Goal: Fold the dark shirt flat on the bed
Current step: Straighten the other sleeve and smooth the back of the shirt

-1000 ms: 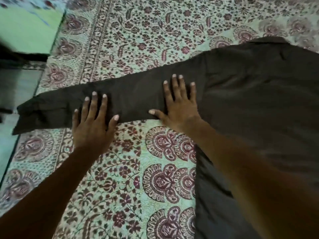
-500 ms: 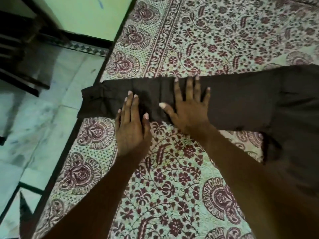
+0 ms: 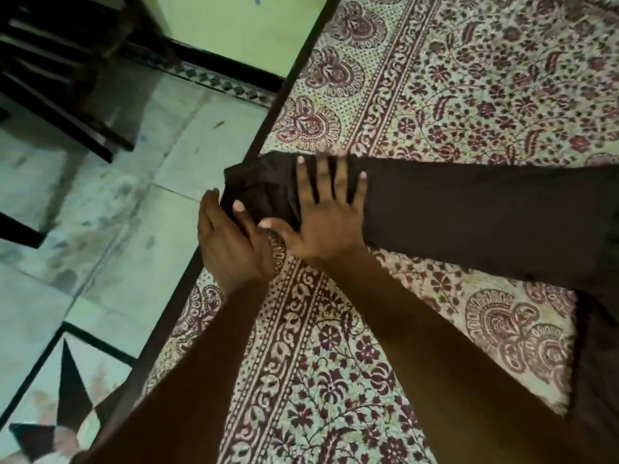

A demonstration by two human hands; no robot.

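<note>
The bed fills most of the view, covered in a pale sheet printed with maroon flowers and paisley borders; its dark edge runs diagonally from the upper middle to the lower left. Beyond that edge lies a pale tiled floor with a black inlaid pattern near the bottom left corner.

The dark shirt lies on the bed. One long sleeve stretches flat across the sheet from the right side of the view toward the bed's edge, and part of the shirt's body shows along the right border. The sleeve's cuff is bunched and creased, and it reaches the edge of the bed.

Dark wooden furniture, blurred, stands on the floor at the upper left, beside a green wall.

Both bare forearms reach in from the bottom, angled up and converging on the cuff. The right hand lies palm down on the sleeve just behind the cuff, fingers straight and spread, thumb stretched out to the left, pressing the cloth flat. The left hand sits at the bed's edge, touching the right thumb's side; its thumb lies on top of the cuff while its fingers curl round the cuff's end, gripping it.
</note>
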